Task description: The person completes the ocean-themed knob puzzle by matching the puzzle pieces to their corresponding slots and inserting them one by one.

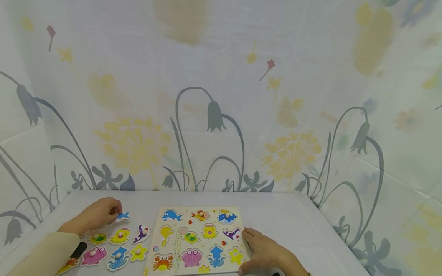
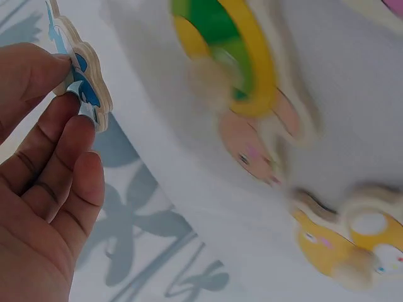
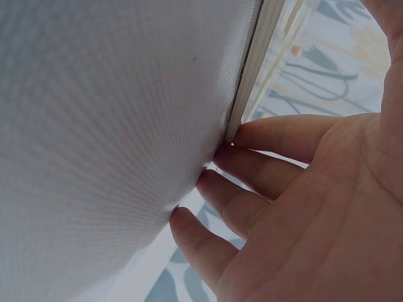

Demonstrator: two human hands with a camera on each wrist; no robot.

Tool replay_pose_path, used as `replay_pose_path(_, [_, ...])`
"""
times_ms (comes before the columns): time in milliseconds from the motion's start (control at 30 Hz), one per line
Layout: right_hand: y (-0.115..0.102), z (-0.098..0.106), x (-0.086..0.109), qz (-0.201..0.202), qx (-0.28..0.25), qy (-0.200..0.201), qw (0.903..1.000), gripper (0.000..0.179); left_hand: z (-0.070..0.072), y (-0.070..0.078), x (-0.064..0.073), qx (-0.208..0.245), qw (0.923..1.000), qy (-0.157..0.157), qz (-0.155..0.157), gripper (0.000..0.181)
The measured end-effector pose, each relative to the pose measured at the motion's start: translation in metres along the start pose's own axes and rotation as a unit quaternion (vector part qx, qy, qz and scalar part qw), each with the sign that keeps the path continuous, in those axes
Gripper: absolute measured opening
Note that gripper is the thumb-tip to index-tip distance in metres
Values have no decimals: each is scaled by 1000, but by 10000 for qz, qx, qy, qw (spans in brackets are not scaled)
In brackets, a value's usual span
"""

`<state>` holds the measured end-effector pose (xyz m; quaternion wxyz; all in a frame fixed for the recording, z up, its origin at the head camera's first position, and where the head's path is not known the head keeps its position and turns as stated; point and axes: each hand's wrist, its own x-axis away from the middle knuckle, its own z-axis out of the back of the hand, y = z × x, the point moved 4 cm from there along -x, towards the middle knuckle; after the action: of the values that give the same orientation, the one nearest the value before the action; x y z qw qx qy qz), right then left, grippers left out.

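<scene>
At the left of the table, my left hand (image 1: 101,213) pinches a blue wooden puzzle piece (image 1: 124,216) with a fish-like tail. The left wrist view shows this blue piece (image 2: 94,91) tipped on edge between thumb and fingertips, off the table. My right hand (image 1: 263,250) rests at the right edge of the sea-animal puzzle board (image 1: 155,245). Its fingertips touch the board's side and the table cloth in the right wrist view, fingers extended. Nearest below my left hand lie a green-and-yellow turtle piece (image 1: 98,238) and a yellow octopus piece (image 1: 119,236).
More loose pieces lie left of the board: a purple dolphin (image 1: 141,234), a pink shell (image 1: 94,256), a blue squid (image 1: 118,259), a yellow star (image 1: 139,253) and a partly hidden red-orange piece (image 1: 67,265). A flower-printed curtain (image 1: 221,153) stands behind the table.
</scene>
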<state>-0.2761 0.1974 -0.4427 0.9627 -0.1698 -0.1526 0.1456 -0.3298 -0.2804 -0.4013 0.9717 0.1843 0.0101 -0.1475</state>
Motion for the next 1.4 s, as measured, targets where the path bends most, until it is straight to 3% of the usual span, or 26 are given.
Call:
replay_pose_path(333, [2, 0, -1, 26, 22, -4, 10000, 111, -14, 41, -17, -190, 9974, 117, -687, 13])
replay_pose_path(633, [1, -2, -2, 66, 85, 16, 9999, 111, -30, 66, -30, -142, 9981, -93, -593, 13])
replay_pose_path(1067, [-1, 0, 1, 34, 27, 59, 10000, 111, -38, 103, -44, -199, 9941, 27, -1062, 11])
replay_pose_path(1233, [-1, 1, 2, 69, 90, 61, 9999, 111, -44, 109, -51, -135, 9955, -57, -941, 11])
replay_pose_path(1400, [0, 0, 1, 146, 170, 61, 9997, 111, -51, 111, -59, -95, 9943, -14, -1063, 14])
